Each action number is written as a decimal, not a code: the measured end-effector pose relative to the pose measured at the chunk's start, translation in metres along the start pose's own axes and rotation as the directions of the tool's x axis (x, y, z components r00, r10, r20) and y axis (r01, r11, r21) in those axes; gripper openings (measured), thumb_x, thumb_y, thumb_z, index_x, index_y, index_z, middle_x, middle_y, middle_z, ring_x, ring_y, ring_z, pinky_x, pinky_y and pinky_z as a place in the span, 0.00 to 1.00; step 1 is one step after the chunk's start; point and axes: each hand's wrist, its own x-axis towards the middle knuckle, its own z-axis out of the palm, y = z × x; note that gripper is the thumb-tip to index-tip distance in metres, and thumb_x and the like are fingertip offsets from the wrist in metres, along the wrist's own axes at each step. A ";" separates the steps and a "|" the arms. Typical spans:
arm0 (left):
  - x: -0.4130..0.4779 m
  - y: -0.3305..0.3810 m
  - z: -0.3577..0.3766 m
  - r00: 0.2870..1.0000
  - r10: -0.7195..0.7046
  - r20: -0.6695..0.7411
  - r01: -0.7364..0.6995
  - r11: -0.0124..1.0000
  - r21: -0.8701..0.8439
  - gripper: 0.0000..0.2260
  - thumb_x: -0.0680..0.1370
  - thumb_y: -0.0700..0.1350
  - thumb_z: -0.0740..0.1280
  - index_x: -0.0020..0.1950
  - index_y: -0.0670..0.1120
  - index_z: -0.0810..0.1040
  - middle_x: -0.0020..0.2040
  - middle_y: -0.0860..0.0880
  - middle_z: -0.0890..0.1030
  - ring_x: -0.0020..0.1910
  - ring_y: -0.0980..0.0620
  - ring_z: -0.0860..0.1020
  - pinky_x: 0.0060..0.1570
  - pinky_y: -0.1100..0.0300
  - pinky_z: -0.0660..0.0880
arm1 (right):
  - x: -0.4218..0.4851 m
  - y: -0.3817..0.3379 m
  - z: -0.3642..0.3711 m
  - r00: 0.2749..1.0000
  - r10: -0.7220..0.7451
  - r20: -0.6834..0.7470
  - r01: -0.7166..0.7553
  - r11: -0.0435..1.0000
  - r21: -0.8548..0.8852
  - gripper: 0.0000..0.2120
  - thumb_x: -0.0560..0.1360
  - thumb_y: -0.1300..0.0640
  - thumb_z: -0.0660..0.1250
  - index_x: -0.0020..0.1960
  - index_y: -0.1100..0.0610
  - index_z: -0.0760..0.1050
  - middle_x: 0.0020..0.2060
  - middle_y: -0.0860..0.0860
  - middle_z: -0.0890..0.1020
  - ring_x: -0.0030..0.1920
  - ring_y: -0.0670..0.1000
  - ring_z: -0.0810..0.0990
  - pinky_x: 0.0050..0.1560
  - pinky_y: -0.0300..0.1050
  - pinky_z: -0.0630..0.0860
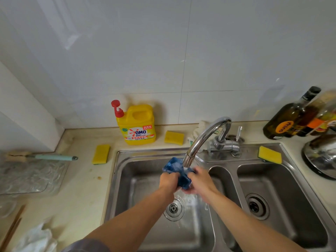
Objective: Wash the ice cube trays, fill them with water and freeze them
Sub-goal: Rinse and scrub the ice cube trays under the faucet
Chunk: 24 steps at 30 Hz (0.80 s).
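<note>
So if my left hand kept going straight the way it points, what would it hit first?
The left hand grips the blue ice cube tray, so that comes first; just beyond it is probably the faucet spout, though depth is unclear.

The ice cube tray (173, 165) is blue and the sink (138, 171) is silver-grey steel. The detergent bottle (140, 122) is yellow, with a red pump (117, 108) and a red, white and blue label. The left sponge (101, 154), middle sponge (174, 137) and right sponge (269, 154) are yellow, the brush handle (54, 157) is teal, the tabletop (81, 188) is cream and the wall tiles (163, 51) are white.
</note>
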 end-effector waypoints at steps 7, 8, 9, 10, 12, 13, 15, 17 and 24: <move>-0.006 0.006 0.001 0.981 0.193 0.028 -0.194 0.976 0.094 0.14 0.74 0.29 0.63 0.51 0.47 0.79 0.47 0.42 0.85 0.49 0.43 0.84 0.50 0.44 0.84 | -0.002 0.005 -0.012 0.997 0.059 0.058 -0.062 0.997 0.049 0.05 0.81 0.63 0.65 0.57 0.59 0.76 0.50 0.60 0.84 0.42 0.61 0.88 0.39 0.51 0.84; -0.005 0.009 0.000 0.977 0.210 0.027 -0.212 0.972 0.098 0.15 0.74 0.30 0.62 0.49 0.49 0.79 0.45 0.43 0.85 0.48 0.43 0.84 0.49 0.44 0.84 | -0.003 0.004 -0.013 0.996 0.055 0.076 -0.058 0.997 0.045 0.05 0.81 0.62 0.66 0.57 0.58 0.76 0.51 0.60 0.83 0.44 0.62 0.88 0.39 0.52 0.85; -0.005 0.012 -0.001 0.976 0.216 0.037 -0.218 0.971 0.102 0.15 0.75 0.32 0.61 0.47 0.50 0.79 0.43 0.45 0.86 0.46 0.43 0.85 0.47 0.45 0.84 | -0.003 0.002 -0.014 0.995 0.043 0.085 -0.047 0.998 0.041 0.05 0.81 0.61 0.66 0.56 0.58 0.77 0.52 0.60 0.83 0.46 0.61 0.87 0.40 0.52 0.85; -0.005 0.015 -0.002 0.976 0.209 0.061 -0.215 0.972 0.100 0.14 0.75 0.33 0.61 0.47 0.51 0.79 0.43 0.45 0.86 0.46 0.44 0.85 0.45 0.47 0.84 | -0.003 0.000 -0.015 0.996 0.027 0.087 -0.030 0.999 0.032 0.05 0.81 0.60 0.67 0.56 0.57 0.77 0.52 0.59 0.82 0.47 0.60 0.86 0.41 0.52 0.85; -0.003 0.018 -0.005 0.979 0.170 0.115 -0.182 0.978 0.103 0.15 0.76 0.33 0.59 0.53 0.51 0.78 0.48 0.44 0.86 0.48 0.43 0.85 0.46 0.49 0.84 | -0.002 -0.004 -0.018 0.997 0.001 0.074 -0.002 1.000 0.012 0.08 0.79 0.59 0.70 0.57 0.56 0.77 0.52 0.57 0.82 0.50 0.57 0.85 0.44 0.50 0.85; -0.002 0.019 -0.007 0.981 0.138 0.137 -0.156 0.979 0.129 0.16 0.76 0.34 0.59 0.56 0.51 0.77 0.51 0.44 0.86 0.50 0.43 0.85 0.47 0.49 0.84 | -0.002 -0.007 -0.018 0.997 0.000 0.080 -0.002 1.000 0.019 0.09 0.78 0.59 0.70 0.58 0.56 0.76 0.52 0.57 0.83 0.51 0.56 0.84 0.45 0.50 0.85; -0.002 0.020 -0.009 0.977 0.094 0.192 -0.130 0.974 0.185 0.14 0.76 0.37 0.60 0.58 0.50 0.77 0.52 0.44 0.86 0.50 0.44 0.85 0.49 0.49 0.83 | -0.003 -0.010 -0.016 0.992 0.019 0.124 -0.027 0.997 0.067 0.11 0.78 0.60 0.71 0.59 0.57 0.76 0.53 0.59 0.84 0.51 0.59 0.85 0.44 0.52 0.85; -0.005 0.022 -0.009 0.956 0.117 0.268 -0.190 0.946 0.262 0.11 0.74 0.43 0.64 0.55 0.48 0.79 0.49 0.44 0.86 0.48 0.46 0.84 0.51 0.49 0.82 | -0.003 -0.011 -0.011 0.991 0.022 0.136 -0.029 0.998 0.048 0.13 0.76 0.63 0.71 0.59 0.57 0.76 0.50 0.59 0.85 0.49 0.60 0.86 0.39 0.52 0.85; -0.010 0.015 0.001 0.955 0.135 0.263 -0.212 0.933 0.291 0.11 0.79 0.43 0.66 0.61 0.47 0.76 0.51 0.45 0.84 0.49 0.48 0.83 0.46 0.55 0.80 | 0.004 -0.003 -0.002 0.998 0.014 -0.062 -0.010 0.998 0.062 0.06 0.73 0.59 0.72 0.50 0.54 0.81 0.45 0.58 0.87 0.44 0.59 0.87 0.37 0.51 0.84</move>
